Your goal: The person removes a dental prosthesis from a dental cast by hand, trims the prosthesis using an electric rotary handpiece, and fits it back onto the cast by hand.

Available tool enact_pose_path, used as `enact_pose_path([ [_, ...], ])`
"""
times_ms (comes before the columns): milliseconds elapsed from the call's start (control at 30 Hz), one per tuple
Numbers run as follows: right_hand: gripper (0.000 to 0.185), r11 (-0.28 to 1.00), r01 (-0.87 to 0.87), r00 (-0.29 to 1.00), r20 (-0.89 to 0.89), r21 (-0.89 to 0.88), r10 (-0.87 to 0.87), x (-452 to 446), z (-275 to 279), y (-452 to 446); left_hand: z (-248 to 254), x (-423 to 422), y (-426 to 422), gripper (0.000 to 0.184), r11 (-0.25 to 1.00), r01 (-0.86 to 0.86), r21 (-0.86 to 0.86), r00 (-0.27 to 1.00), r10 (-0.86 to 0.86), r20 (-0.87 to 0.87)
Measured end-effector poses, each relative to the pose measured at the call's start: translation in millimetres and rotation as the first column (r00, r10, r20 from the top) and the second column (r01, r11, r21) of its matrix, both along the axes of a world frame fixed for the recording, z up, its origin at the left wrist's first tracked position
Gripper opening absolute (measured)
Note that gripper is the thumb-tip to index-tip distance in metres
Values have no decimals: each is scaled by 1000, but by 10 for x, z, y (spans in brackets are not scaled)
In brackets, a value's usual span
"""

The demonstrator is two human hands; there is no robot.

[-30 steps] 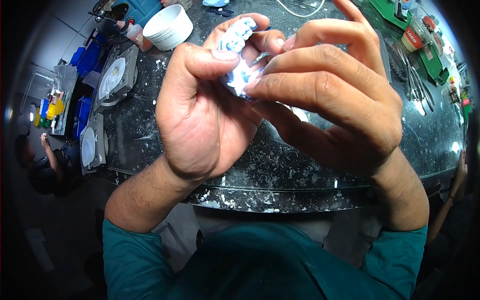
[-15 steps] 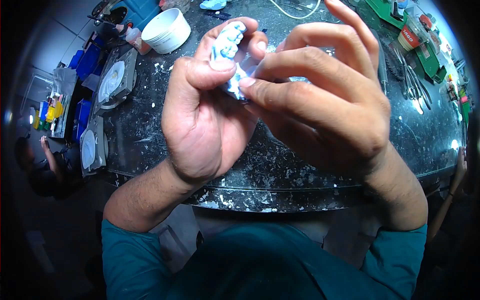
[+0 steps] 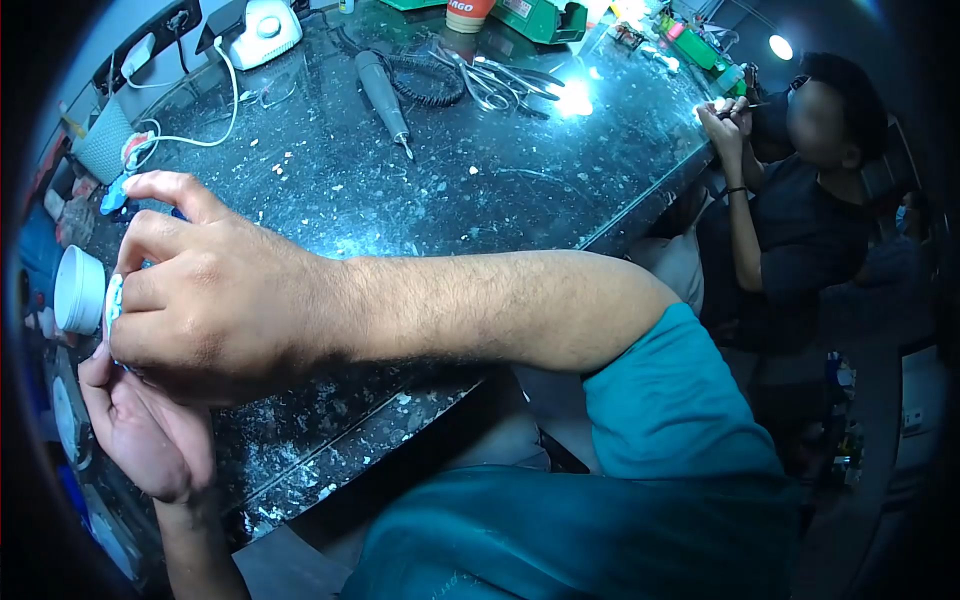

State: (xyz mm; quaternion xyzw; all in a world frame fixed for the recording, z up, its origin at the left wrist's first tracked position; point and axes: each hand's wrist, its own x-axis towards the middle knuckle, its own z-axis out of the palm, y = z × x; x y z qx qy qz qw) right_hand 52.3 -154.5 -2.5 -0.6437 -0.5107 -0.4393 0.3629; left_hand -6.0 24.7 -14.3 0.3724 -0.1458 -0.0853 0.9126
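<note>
A small whitish-blue dental cast [image 3: 115, 295] shows as a narrow strip at the left, mostly covered by my right hand [image 3: 195, 300]. My right hand's fingers are bent against it, with the index finger raised and curved. My left hand [image 3: 150, 435] is below, palm up, its thumb and fingers closed at the cast's lower end and partly hidden behind the right hand. A white tub [image 3: 79, 290] stands just beyond the cast.
A rotary handpiece [image 3: 380, 95] with a coiled cord lies on the dusty black bench [image 3: 470, 210], near scissor-like tools [image 3: 490, 85]. A white device [image 3: 262, 32] and green bins [image 3: 535, 18] stand at the back. Another person [image 3: 800, 200] sits at the right, hands raised.
My view has swung to the right, so both hands and the cast now appear at the left. The right forearm crosses the middle, and the seated person has come into view.
</note>
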Motion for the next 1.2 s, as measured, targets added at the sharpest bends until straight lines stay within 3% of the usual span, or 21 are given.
enact_pose_path([
  [133, 21, 999, -21, 999, -50, 28, 22, 13, -4, 36, 73, -19, -67, 46, 999, -45, 1, 999, 45, -1],
  [167, 25, 1000, -10, 999, -48, 27, 12, 9, 5, 27, 83, -14, -92, 45, 1000, -13, 0, 997, 13, 72],
  [200, 27, 999, -40, 994, -103, -28, 37, -7, 58, -39, 95, -17, -112, 44, 1000, 18, -2, 989, -18, 145],
  [267, 27, 993, -120, 975, -187, 8, 120, 3, 74, -71, 28, 9, -66, 42, 999, -13, -33, 994, 17, 109],
  [333, 28, 994, -102, 981, -170, -26, 96, 15, 60, -111, 61, 53, -157, 43, 992, 107, -63, 976, -93, 196],
  [400, 28, 990, -81, 982, -181, -115, 59, -27, 100, -163, 153, 8, -284, 50, 993, -105, -61, 994, 106, 17],
  [500, 28, 977, -46, 987, -161, -209, 13, -69, 203, -152, 156, 21, -172, 59, 996, -54, -69, 997, 58, 55],
  [700, 29, 996, -54, 996, -76, -69, 48, -41, 130, -72, 109, 63, -130, 60, 992, 44, -119, 987, -25, 156],
  [967, 30, 984, -34, 994, -105, -174, 16, -126, 244, -119, 144, 52, -153, 61, 994, 15, -108, 984, 5, 180],
  [1200, 31, 980, -31, 993, -115, -197, 9, -120, 262, -93, 144, 72, -168, 64, 997, -78, -7, 948, 76, 310],
])
